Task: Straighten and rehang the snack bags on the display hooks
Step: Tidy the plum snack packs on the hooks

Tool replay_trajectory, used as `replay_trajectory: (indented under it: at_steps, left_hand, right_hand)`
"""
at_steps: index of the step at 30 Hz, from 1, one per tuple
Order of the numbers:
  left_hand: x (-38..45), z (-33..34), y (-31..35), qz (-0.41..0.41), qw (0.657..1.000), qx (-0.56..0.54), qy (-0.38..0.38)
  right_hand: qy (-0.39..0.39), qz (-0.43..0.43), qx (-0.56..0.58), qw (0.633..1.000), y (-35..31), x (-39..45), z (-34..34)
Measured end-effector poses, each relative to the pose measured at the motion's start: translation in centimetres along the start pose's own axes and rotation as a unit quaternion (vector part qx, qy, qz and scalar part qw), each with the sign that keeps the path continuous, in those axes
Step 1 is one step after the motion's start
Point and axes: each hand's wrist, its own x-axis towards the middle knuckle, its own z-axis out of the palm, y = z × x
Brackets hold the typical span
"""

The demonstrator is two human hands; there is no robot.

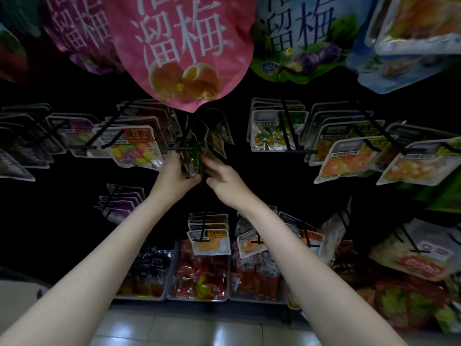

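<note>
A bunch of small snack bags [197, 146] with green and dark print hangs edge-on from a black display hook [174, 148] in the middle row. My left hand [175, 174] grips the bunch from the left, fingers curled around its lower part. From the right, my right hand [220, 179] touches the same bags, its fingertips hidden behind them. The bags in the bunch are twisted and sit at different angles.
A large pink bag [182, 48] hangs just above the hands, with purple, blue and clear bags beside it. Hooks of fruit-candy bags [134, 146] [274, 131] flank the bunch. Lower hooks [209, 238] and bins of red packets [199, 273] sit below; tiled floor at the bottom.
</note>
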Motion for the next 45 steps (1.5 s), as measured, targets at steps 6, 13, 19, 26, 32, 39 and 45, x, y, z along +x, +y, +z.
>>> replay_trajectory:
  at_steps: [6, 13, 19, 26, 32, 39, 45]
  left_hand:
    - [-0.1, -0.1, 0.0, 0.000, 1.000, -0.005, 0.009]
    - [-0.6, -0.2, 0.8, 0.003, 1.000, -0.010, 0.015]
    - [-0.4, 0.0, 1.5, -0.003, 0.996, 0.074, 0.048]
    - [0.9, -1.0, 1.8, -0.002, 0.973, 0.191, 0.129]
    - [0.3, -1.0, 1.7, -0.003, 0.982, 0.145, 0.123]
    - [-0.7, -2.1, 2.0, -0.019, 0.981, 0.142, 0.134]
    - [-1.1, -2.3, 2.6, -0.024, 0.980, 0.139, 0.143]
  right_hand:
    - [-0.008, 0.003, -0.002, 1.000, -0.2, -0.2, 0.2]
    - [-0.002, -0.004, -0.053, 0.999, -0.5, -0.4, 0.2]
    - [-0.031, 0.022, -0.059, 0.998, -1.1, -0.4, 0.9]
    - [0.183, -0.010, -0.056, 0.981, -1.2, -0.5, -1.0]
    - [0.191, 0.056, -0.071, 0.977, 0.3, 5.4, -2.2]
    - [0.292, 0.030, -0.057, 0.954, -0.4, 5.7, -3.2]
    - [0.253, 0.020, -0.094, 0.963, -0.8, 4.8, -4.0]
